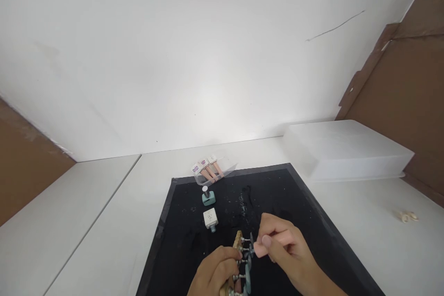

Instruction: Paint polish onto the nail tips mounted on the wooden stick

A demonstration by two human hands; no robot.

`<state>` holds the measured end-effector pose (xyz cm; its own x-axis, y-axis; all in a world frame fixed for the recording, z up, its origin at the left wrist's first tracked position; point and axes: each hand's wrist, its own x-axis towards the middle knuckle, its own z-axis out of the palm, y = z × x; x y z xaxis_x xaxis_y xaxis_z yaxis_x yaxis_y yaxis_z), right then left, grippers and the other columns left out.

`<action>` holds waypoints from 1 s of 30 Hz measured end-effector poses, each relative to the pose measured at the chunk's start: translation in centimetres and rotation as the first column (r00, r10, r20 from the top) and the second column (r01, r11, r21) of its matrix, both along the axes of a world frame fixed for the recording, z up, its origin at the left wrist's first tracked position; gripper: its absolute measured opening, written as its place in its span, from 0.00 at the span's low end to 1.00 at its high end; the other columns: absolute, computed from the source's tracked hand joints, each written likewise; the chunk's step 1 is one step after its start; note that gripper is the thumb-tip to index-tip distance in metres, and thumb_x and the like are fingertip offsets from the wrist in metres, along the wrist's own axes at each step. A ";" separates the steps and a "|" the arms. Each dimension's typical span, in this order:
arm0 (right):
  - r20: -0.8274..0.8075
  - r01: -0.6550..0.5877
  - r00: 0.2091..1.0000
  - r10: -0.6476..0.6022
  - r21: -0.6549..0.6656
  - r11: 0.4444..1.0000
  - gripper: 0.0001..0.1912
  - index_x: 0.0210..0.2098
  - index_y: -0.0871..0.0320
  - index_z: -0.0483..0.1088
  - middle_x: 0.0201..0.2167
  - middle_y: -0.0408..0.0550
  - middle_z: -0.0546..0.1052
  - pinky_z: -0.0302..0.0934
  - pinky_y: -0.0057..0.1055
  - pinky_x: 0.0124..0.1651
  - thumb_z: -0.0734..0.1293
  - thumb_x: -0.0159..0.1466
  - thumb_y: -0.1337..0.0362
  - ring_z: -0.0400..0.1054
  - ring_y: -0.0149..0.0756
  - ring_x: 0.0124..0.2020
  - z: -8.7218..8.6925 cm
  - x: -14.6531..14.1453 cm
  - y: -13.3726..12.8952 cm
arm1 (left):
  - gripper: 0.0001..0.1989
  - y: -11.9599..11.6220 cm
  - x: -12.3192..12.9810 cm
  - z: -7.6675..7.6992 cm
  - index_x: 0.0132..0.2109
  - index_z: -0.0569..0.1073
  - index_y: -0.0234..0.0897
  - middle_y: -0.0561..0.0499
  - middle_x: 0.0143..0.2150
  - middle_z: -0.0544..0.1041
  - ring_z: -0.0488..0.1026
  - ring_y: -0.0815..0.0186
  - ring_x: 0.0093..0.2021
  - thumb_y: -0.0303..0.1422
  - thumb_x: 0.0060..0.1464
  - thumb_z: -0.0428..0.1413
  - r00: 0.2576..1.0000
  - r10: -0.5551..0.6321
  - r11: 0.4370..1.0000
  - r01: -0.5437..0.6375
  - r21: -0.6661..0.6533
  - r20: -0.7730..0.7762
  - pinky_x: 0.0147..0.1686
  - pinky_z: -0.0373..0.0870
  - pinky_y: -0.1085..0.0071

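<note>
My left hand (215, 272) is closed around a tan ridged nail tip stand (237, 240) near the bottom of the view. Metal stems stick out from the stand, with grey-blue and teal nail tips (248, 277) on their ends. In my right hand (289, 252) is a pink nail polish brush cap (274, 243), pinched between thumb and fingers. Its lower end is at one of the nail tips; the bristles are hard to make out. Beyond my left hand lies a square white-labelled bottle (210, 217), its bare neck facing me.
A teal bottle with a grey stopper (208, 198) sits farther back on the black mat (270, 189). Behind it, a clear tray (229, 166) holds several pink-and-white pieces. At right are a translucent white box (350, 152) and small cream-coloured rings (407, 216) on the white table.
</note>
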<state>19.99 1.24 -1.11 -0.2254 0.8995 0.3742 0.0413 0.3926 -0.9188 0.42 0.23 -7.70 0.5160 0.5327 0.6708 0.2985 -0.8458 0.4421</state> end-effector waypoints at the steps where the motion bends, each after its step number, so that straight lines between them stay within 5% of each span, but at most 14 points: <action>1: -0.023 0.004 1.000 -0.004 -0.010 1.000 0.21 0.16 0.59 0.65 0.17 0.41 0.64 0.52 0.26 0.24 0.61 0.64 0.59 0.58 0.29 0.20 -0.1 0.0 0.0 | 0.06 -0.1 0.0 -0.2 0.42 0.62 0.38 0.46 0.33 0.74 0.75 0.68 0.33 0.27 0.56 0.48 1.000 0.011 1.000 -0.011 -0.005 -0.003 0.31 0.73 0.76; 6: -0.115 -0.131 0.985 0.126 -0.040 0.991 0.23 0.17 0.59 0.66 0.15 0.41 0.65 0.51 0.26 0.22 0.60 0.64 0.54 0.57 0.28 0.17 -0.3 0.0 0.0 | 0.06 -0.5 0.5 -0.3 0.42 0.65 0.39 0.47 0.33 0.75 0.75 0.68 0.34 0.30 0.58 0.46 0.992 0.119 0.990 -0.116 -0.077 0.030 0.32 0.73 0.76; 12: -0.055 -0.259 0.965 0.258 -0.030 0.965 0.19 0.18 0.60 0.66 0.17 0.44 0.67 0.55 0.28 0.25 0.61 0.63 0.58 0.61 0.30 0.20 0.2 0.1 0.1 | 0.07 -0.1 0.5 -0.2 0.41 0.66 0.39 0.46 0.34 0.76 0.75 0.68 0.32 0.32 0.58 0.45 0.997 0.077 0.995 -0.078 -0.063 -0.025 0.33 0.73 0.74; 27: 0.009 0.003 1.000 -0.003 -0.018 1.000 0.21 0.18 0.59 0.66 0.18 0.41 0.64 0.52 0.26 0.24 0.60 0.64 0.57 0.56 0.28 0.19 -0.3 -0.1 -0.1 | 0.07 0.1 0.2 -0.3 0.43 0.63 0.36 0.44 0.34 0.74 0.75 0.67 0.31 0.28 0.55 0.50 1.000 0.022 1.000 -0.022 -0.004 -0.018 0.30 0.73 0.76; 30: -0.042 -0.029 0.999 0.027 -0.054 0.998 0.22 0.18 0.59 0.65 0.16 0.41 0.64 0.51 0.26 0.23 0.60 0.64 0.54 0.55 0.28 0.18 -0.2 -0.1 -0.2 | 0.08 0.1 0.0 -0.5 0.43 0.63 0.37 0.45 0.33 0.75 0.75 0.66 0.33 0.27 0.54 0.49 0.999 0.034 0.999 -0.034 -0.009 -0.027 0.31 0.73 0.75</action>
<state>19.84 1.08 -1.31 -0.2363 0.9126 0.3337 -0.0069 0.3419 -0.9397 0.46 0.29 -8.18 0.5152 0.5565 0.6518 0.3388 -0.8308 0.4415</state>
